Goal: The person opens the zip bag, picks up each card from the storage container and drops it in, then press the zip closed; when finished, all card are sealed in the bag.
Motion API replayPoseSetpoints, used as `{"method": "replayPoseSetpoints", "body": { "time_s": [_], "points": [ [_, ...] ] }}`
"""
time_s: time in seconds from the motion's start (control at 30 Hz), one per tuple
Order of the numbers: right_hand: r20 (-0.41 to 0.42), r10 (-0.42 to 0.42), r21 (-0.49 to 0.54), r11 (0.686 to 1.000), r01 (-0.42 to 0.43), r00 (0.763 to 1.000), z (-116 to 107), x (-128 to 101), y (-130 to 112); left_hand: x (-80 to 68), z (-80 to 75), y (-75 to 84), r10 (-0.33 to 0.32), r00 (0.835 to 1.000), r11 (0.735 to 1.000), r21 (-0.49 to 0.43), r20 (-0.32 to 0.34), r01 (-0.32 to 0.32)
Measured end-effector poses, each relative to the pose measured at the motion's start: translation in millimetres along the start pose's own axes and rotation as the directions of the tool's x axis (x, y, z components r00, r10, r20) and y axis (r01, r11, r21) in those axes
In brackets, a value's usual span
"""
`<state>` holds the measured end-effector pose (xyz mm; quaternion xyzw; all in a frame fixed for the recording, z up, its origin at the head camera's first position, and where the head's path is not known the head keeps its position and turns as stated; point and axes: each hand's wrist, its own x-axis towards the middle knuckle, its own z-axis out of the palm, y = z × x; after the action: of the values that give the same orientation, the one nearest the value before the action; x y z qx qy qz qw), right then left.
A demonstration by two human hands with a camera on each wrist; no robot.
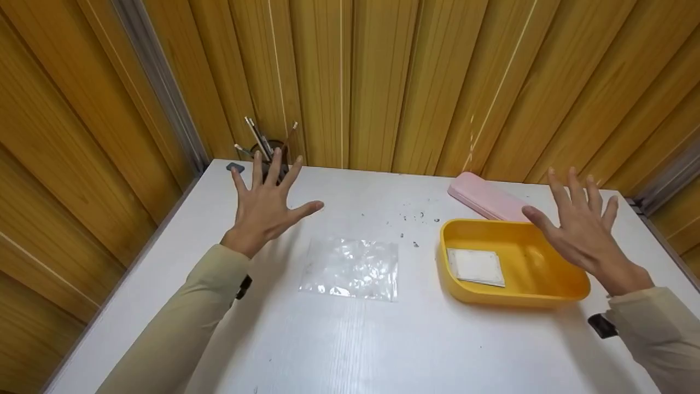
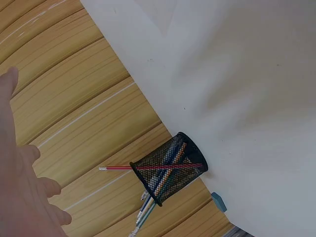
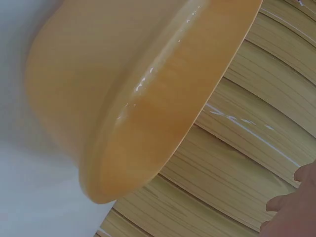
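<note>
My left hand (image 1: 264, 209) is raised with its fingers spread, holding nothing; from the head it overlaps the black mesh pencil cup (image 2: 170, 168). To its right a clear plastic bag (image 1: 350, 269) lies flat on the white table (image 1: 328, 345). My right hand (image 1: 581, 232), fingers likewise spread and nothing in it, hovers over the right end of a yellow bin (image 1: 514, 299). Inside that bin, toward its left wall, sits a flat white square stack (image 1: 474, 266). In the right wrist view the bin's side (image 3: 74, 84) fills much of the picture, with fingertips at the lower right corner.
Behind the bin lies a pink case (image 1: 486, 196). Small dark crumbs (image 1: 415, 244) are scattered between bag and case. A blue-grey eraser-like block (image 1: 235, 167) sits near the back left corner. Wood-look panels (image 1: 377, 82) rise along the table's back edge.
</note>
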<state>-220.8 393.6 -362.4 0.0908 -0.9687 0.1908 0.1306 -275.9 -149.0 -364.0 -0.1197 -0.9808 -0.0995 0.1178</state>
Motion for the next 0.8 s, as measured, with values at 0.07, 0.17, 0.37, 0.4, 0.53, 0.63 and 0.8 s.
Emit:
{"method": "replayPoseSetpoints", "body": {
  "time_s": [0.07, 0.17, 0.37, 0.4, 0.53, 0.63, 0.8],
  "points": [
    [-0.008, 0.000, 0.029, 1.000, 0.001, 1.000, -1, 2, -3, 0.1, -1.3, 1.8, -0.006, 1.000, 1.000, -0.019, -0.001, 0.006],
    [-0.021, -0.005, 0.074, 0.997, 0.006, 1.000, -2, 3, -9, -0.7, -2.5, 5.6, -0.016, 1.000, 0.999, -0.042, -0.009, 0.015],
    [-0.044, -0.020, 0.139, 0.990, 0.025, 0.999, -3, 3, -18, -3.3, -2.8, 12.4, -0.016, 0.999, 0.995, -0.100, -0.028, 0.013],
    [-0.048, -0.019, 0.147, 0.989, 0.026, 0.999, -4, 3, -19, -3.3, -3.1, 13.5, -0.014, 0.999, 0.994, -0.110, -0.033, 0.010],
    [-0.074, -0.020, 0.187, 0.982, 0.033, 0.997, -6, 5, -23, -2.2, -4.9, 17.5, -0.012, 0.998, 0.990, -0.142, -0.058, 0.004],
    [-0.077, -0.015, 0.233, 0.972, 0.032, 0.997, -7, 5, -26, -1.9, -6.4, 20.4, -0.018, 0.998, 0.984, -0.178, -0.063, 0.006],
    [-0.057, 0.007, 0.366, 0.931, 0.015, 0.998, -10, 4, -32, -1.1, -7.2, 26.4, -0.028, 0.996, 0.966, -0.260, -0.082, 0.006]
  ]
}}
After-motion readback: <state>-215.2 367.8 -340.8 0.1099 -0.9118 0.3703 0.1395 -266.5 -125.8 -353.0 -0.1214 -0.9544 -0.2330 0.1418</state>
